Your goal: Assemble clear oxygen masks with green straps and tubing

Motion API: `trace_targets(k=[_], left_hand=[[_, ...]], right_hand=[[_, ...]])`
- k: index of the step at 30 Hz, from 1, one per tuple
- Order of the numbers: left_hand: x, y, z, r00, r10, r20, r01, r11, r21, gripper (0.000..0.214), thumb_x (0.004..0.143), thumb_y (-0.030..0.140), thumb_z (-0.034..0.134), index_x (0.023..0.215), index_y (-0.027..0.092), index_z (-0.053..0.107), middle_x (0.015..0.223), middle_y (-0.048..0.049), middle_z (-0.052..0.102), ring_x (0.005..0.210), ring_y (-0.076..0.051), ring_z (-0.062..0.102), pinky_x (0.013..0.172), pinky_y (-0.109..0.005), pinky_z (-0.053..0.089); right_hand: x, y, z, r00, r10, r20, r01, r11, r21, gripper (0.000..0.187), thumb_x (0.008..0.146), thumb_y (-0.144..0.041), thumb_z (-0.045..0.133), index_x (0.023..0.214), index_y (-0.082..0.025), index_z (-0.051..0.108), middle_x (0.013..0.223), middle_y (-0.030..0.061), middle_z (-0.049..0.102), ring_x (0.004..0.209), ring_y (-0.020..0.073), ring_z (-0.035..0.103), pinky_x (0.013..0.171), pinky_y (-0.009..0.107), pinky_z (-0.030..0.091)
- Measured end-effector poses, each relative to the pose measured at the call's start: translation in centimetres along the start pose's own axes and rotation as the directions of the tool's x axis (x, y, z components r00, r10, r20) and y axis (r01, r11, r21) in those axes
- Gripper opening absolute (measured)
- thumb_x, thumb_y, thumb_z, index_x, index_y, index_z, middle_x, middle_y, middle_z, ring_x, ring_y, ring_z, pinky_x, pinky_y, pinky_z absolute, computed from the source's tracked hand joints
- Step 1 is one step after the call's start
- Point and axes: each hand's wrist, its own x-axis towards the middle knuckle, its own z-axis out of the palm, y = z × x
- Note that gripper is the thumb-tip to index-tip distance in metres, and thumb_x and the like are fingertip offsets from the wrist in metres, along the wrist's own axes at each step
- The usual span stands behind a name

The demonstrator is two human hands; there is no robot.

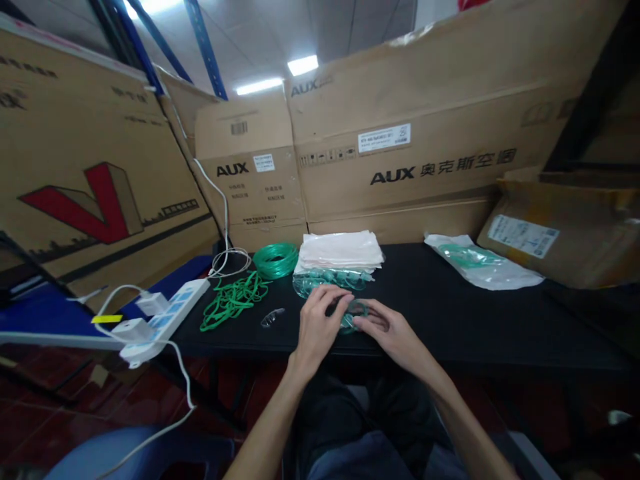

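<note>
A tall wall of brown cardboard (340, 180) closes off the far side of a black table (430, 333), with ceiling lights above. You sit at the near edge, bare forearms reaching forward. Your left hand (323, 320) and right hand (393, 330) are almost together, fingers curled, each seeming to pinch one side of a small loop of clear green tubing (347, 325). It sits between them, low over the table; blur and your fingers hide the exact grip.

Just beyond are glossy green-tinted pieces (320, 283) in front of a stack of white packets (340, 250). To the left lie a neat green coil (275, 260), a tangle of green bands (235, 300) and a small clear piece (273, 318). A white pouch (483, 260) rests far right.

The tubing looks springy, so the loop could pop open if either pinch loosens, or kink if squeezed too tightly. Working this close, your left knuckles could catch and drag those glossy pieces.
</note>
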Motion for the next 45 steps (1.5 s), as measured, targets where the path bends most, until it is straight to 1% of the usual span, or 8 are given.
trace_targets(k=[5,11,16,19,24,34,40,45], left_hand=[[3.0,-4.6,-7.2,0.977,-0.106,-0.186,0.167,0.922,0.351,0.029,0.099,0.041,0.054,0.1,0.02,0.074,0.107,-0.0093,0.07,0.097,-0.023,0.066,0.08,-0.032,0.056],[4.9,-10.4,-14.2,0.865,-0.421,-0.273,0.487,0.575,0.657,0.034,0.082,0.039,0.069,0.104,0.014,0.077,0.111,-0.019,0.073,0.101,-0.035,0.068,0.09,-0.042,0.052],[6.5,-10.1,-16.2,0.844,-0.441,-0.307,0.528,0.577,0.623,0.03,0.084,0.04,0.068,0.096,0.016,0.079,0.093,-0.0138,0.078,0.094,-0.034,0.072,0.086,-0.042,0.053],[8.5,-7.8,-17.0,0.849,-0.336,-0.408,0.515,0.7,0.495,0.034,0.084,0.047,0.07,0.1,0.018,0.079,0.093,-0.0074,0.079,0.089,-0.027,0.073,0.085,-0.037,0.056],[12.0,-3.0,-16.3,0.845,-0.083,-0.528,0.19,0.97,0.152,0.034,0.078,0.048,0.081,0.096,0.019,0.08,0.089,0.0005,0.08,0.081,-0.021,0.072,0.083,-0.04,0.062],[16.8,2.5,-13.4,0.9,0.097,-0.425,-0.141,0.987,-0.073,0.035,0.082,0.04,0.082,0.099,0.01,0.078,0.09,-0.0018,0.08,0.086,-0.017,0.073,0.099,-0.049,0.058],[13.1,5.6,-8.6,0.987,-0.066,-0.148,-0.008,0.893,-0.451,0.028,0.087,0.043,0.075,0.097,0.017,0.08,0.104,-0.007,0.079,0.1,-0.02,0.074,0.103,-0.04,0.056],[7.8,4.2,-5.2,0.945,-0.296,0.141,0.325,0.783,-0.531,0.03,0.083,0.043,0.078,0.093,0.016,0.08,0.104,-0.0089,0.08,0.104,-0.022,0.074,0.105,-0.038,0.054]], right_hand=[[-0.1,-0.5,0.1,1.0,0.004,0.004,-0.004,0.999,-0.034,0.039,0.088,-0.046,0.072,0.114,-0.017,0.067,0.097,0.0069,0.077,0.098,0.024,0.075,0.093,0.037,0.059],[-0.1,-0.6,0.1,1.0,0.008,-0.016,-0.009,0.999,-0.031,0.039,0.086,-0.045,0.073,0.113,-0.017,0.068,0.098,0.0071,0.077,0.097,0.0236,0.075,0.091,0.036,0.059],[-0.1,-0.4,0.0,1.0,-0.01,-0.003,0.01,1.0,-0.026,0.037,0.087,-0.044,0.073,0.113,-0.017,0.069,0.102,0.0077,0.077,0.096,0.0225,0.075,0.092,0.036,0.059],[-0.2,-0.5,0.0,1.0,-0.025,-0.009,0.025,1.0,-0.016,0.037,0.087,-0.045,0.073,0.113,-0.018,0.07,0.1,0.0067,0.077,0.096,0.022,0.075,0.091,0.035,0.059],[-0.2,-0.7,0.1,0.998,-0.034,-0.058,0.035,0.999,0.019,0.037,0.087,-0.046,0.072,0.109,-0.017,0.069,0.099,0.0067,0.075,0.089,0.0199,0.074,0.086,0.033,0.059],[-0.2,-0.7,0.0,0.994,-0.035,-0.101,0.042,0.997,0.069,0.037,0.087,-0.047,0.073,0.108,-0.017,0.067,0.097,0.0057,0.074,0.082,0.0175,0.072,0.081,0.032,0.06],[0.0,-0.5,-0.3,0.971,-0.095,-0.219,0.135,0.975,0.174,0.034,0.09,-0.052,0.068,0.102,-0.021,0.067,0.096,0.0044,0.071,0.079,0.0179,0.07,0.072,0.032,0.061],[-0.3,-0.5,-1.0,0.937,-0.096,-0.336,0.209,0.925,0.317,0.03,0.096,-0.05,0.061,0.094,-0.021,0.067,0.091,0.0034,0.071,0.082,0.0173,0.069,0.071,0.029,0.058]])
